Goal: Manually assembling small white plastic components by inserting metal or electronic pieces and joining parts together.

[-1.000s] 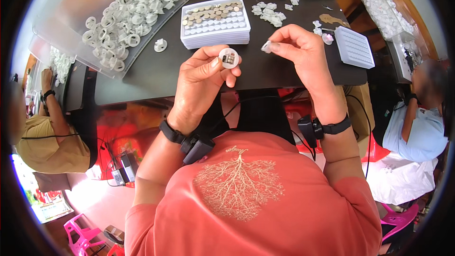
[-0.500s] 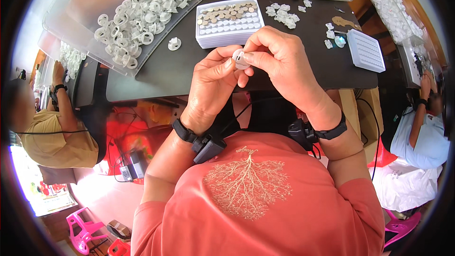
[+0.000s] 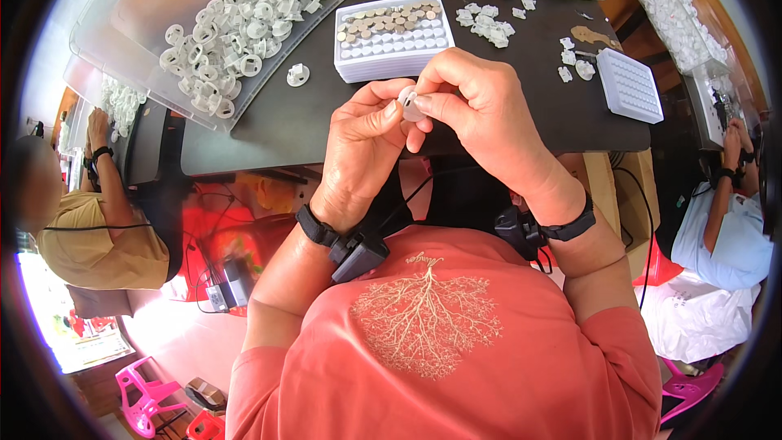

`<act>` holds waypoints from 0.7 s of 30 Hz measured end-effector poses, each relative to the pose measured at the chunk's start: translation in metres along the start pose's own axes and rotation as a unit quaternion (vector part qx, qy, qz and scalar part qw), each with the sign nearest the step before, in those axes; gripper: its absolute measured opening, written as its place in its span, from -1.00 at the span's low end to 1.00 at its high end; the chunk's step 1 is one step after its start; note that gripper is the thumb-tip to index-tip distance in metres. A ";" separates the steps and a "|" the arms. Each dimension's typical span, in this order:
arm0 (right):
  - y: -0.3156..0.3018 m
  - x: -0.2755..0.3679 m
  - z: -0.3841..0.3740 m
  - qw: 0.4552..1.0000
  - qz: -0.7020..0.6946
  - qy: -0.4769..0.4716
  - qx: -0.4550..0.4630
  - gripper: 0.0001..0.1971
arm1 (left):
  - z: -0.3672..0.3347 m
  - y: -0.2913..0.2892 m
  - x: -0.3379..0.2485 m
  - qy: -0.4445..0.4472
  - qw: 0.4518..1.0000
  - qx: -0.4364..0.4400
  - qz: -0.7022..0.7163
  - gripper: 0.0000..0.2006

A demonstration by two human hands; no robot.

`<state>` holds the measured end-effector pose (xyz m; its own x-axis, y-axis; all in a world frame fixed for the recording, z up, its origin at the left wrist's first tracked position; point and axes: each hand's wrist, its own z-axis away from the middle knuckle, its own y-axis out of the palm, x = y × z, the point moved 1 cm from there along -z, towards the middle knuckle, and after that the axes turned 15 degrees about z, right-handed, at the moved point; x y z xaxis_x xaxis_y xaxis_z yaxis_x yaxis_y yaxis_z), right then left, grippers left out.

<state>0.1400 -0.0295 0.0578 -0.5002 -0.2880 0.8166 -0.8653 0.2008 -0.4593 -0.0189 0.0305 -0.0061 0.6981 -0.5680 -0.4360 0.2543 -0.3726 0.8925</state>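
Between my two hands, just in front of the stacked trays, is a small round white plastic housing (image 3: 412, 109) with a dark slot in its face. My left hand (image 3: 358, 134) pinches its left side between thumb and fingers. The thumb and forefinger of my right hand (image 3: 489, 110) press together at its upper right edge; whether a smaller part sits between them is hidden. Beyond my hands, a stack of white trays (image 3: 383, 72) carries coin-shaped metal cells (image 3: 391, 19) and rows of white round pieces. A single translucent housing (image 3: 298, 75) lies left of the stack.
A clear bin (image 3: 285, 65) heaped with translucent housings (image 3: 232, 37) fills the back left. Small white parts (image 3: 491, 28) lie behind my right hand. Further right are a white dimpled tray (image 3: 629, 85) and several loose pieces (image 3: 584, 70). Co-workers sit left (image 3: 98, 236) and right (image 3: 725, 236).
The housing has turned slightly between my fingers, its slot showing at a different angle. A loose piece at the right, glowing bluish before, now looks plain white.
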 end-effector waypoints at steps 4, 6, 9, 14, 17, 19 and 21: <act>0.006 -0.004 0.004 0.999 -0.013 -0.037 -0.038 -0.86 | 0.001 0.002 0.001 0.003 1.000 -0.002 -0.006 -0.70; 0.007 -0.006 0.005 0.998 -0.019 -0.040 -0.048 -0.86 | 0.001 0.002 0.001 0.006 1.000 -0.002 -0.009 -0.70; 0.007 -0.009 0.003 0.995 -0.093 0.020 -0.023 -0.89 | 0.001 0.002 0.002 0.010 1.000 -0.001 -0.006 -0.70; -0.009 -0.006 -0.010 0.985 -0.117 0.103 0.078 -0.92 | 0.001 0.003 0.001 0.014 0.998 -0.010 -0.053 -0.63; -0.011 -0.010 -0.014 0.985 -0.081 0.116 0.101 -0.92 | 0.001 0.006 0.001 0.021 0.998 -0.018 -0.052 -0.65; -0.006 -0.008 -0.011 0.985 -0.082 0.121 0.093 -0.91 | 0.001 0.005 0.002 0.026 0.998 -0.020 -0.051 -0.66; -0.005 -0.008 -0.009 0.985 -0.084 0.125 0.085 -0.90 | 0.001 0.004 0.003 0.031 0.998 -0.021 -0.051 -0.67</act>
<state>0.1483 -0.0196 0.0572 -0.3451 -0.0595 0.9367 -0.9384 0.0048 -0.3454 -0.0163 0.0269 -0.0037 0.7073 -0.4812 -0.5178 0.3529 -0.3942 0.8485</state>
